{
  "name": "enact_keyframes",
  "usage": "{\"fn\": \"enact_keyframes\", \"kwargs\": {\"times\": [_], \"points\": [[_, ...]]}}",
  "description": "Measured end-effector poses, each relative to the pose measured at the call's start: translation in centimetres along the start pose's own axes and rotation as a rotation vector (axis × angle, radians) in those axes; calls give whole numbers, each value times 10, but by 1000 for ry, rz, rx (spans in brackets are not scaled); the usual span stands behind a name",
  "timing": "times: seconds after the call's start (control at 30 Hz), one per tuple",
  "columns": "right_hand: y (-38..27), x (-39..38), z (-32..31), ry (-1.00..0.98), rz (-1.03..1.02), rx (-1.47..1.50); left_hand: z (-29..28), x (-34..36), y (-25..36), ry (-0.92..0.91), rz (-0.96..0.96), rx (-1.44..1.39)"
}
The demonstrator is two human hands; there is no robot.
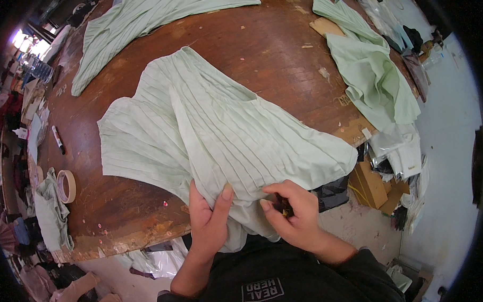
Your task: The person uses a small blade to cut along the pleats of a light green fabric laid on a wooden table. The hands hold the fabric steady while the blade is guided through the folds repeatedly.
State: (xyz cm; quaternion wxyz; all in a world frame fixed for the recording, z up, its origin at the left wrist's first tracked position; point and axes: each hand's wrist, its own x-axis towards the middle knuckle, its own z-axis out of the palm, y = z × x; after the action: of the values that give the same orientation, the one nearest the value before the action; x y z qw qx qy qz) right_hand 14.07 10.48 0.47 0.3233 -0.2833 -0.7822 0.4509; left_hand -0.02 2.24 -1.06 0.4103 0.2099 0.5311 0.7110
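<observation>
A pale green pleated garment [226, 129] lies spread across the near part of the wooden table, its lower end hanging over the front edge toward me. My left hand [210, 216] pinches the cloth at that near end, thumb on top and the other fingers hidden beneath it. Just to the right, my right hand [295, 211] is curled closed around a small dark tool [286, 207] with a brass-coloured glint, mostly hidden in the palm. Its thumb and forefinger tips are at the garment's near edge; whether they also grip cloth, I cannot tell.
More pale green cloth lies at the table's far left [145, 14] and far right [369, 75]. A tape roll [66, 186], a marker [58, 140] and a folded garment [53, 213] are along the left side. An open cardboard box [369, 185] stands below the right edge.
</observation>
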Motion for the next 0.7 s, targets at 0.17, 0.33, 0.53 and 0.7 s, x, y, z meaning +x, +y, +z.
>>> {"fn": "enact_keyframes", "kwargs": {"times": [0.17, 0.33, 0.53, 0.7], "points": [[-2, 3, 5, -39, 111, 6, -3, 0, -3, -8, 11, 11], [-4, 7, 3, -100, 235, 50, -2, -2, -3, -14, 31, 31], [-9, 18, -4, -132, 109, -29, -4, -2, -5, -33, 28, 33], [-12, 27, 2, -74, 63, -25, -4, -2, -6, -8, 22, 27]]}}
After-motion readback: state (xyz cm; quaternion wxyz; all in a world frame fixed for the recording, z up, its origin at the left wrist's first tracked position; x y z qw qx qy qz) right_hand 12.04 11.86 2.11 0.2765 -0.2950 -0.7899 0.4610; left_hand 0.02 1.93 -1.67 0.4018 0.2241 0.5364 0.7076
